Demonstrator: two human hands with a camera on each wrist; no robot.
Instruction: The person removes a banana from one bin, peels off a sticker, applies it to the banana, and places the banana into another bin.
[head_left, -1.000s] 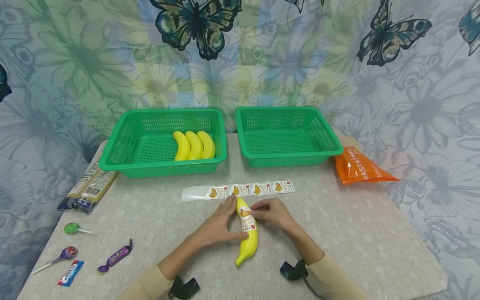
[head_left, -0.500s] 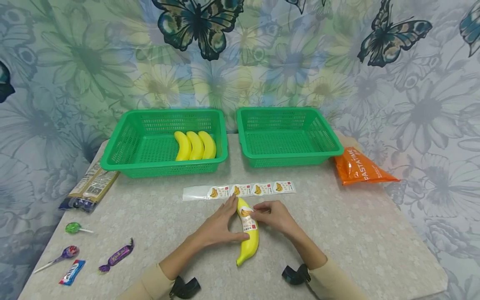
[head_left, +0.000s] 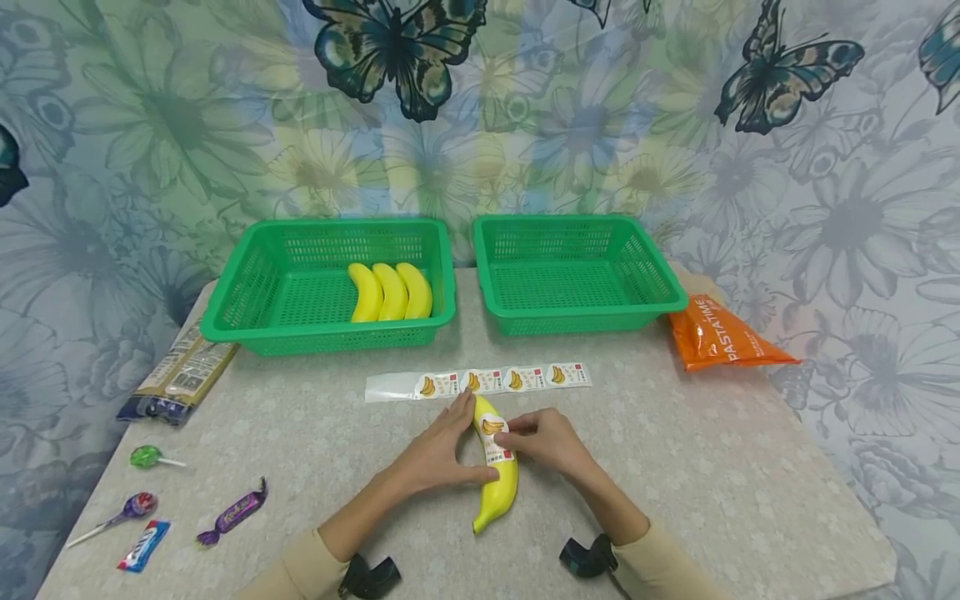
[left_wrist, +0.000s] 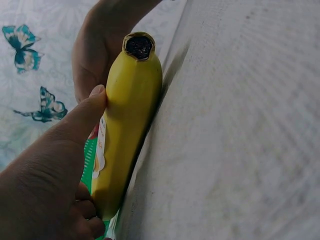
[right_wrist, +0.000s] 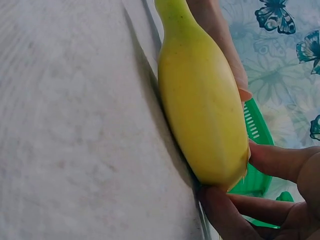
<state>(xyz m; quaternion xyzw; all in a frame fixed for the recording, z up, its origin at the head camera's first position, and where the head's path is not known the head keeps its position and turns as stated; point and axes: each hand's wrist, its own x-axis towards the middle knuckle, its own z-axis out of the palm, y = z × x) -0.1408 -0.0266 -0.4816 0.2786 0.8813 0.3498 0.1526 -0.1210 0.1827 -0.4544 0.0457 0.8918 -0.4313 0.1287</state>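
A yellow banana (head_left: 497, 483) lies lengthwise on the table in front of me, with a banana sticker (head_left: 495, 440) on its upper half. My left hand (head_left: 459, 442) grips it from the left, thumb (left_wrist: 75, 125) against its side and fingers at its far end. From the right, my right hand (head_left: 531, 439) pinches the banana at the sticker with curled fingers (right_wrist: 280, 162). Just beyond the banana lies a strip of banana stickers (head_left: 495, 381). The left green basket (head_left: 247, 292) holds three bananas (head_left: 390, 292). Nothing lies in the right green basket (head_left: 660, 283).
An orange pasta bag (head_left: 720, 337) lies right of the baskets and a dark packet (head_left: 176, 379) at the table's left edge. Lollipops (head_left: 146, 457) and wrapped sweets (head_left: 232, 512) sit at the front left. A flowered cloth hangs behind.
My right hand's fingers have slid a little down and closer onto the sticker on the banana. The left hand and the banana have stayed put.
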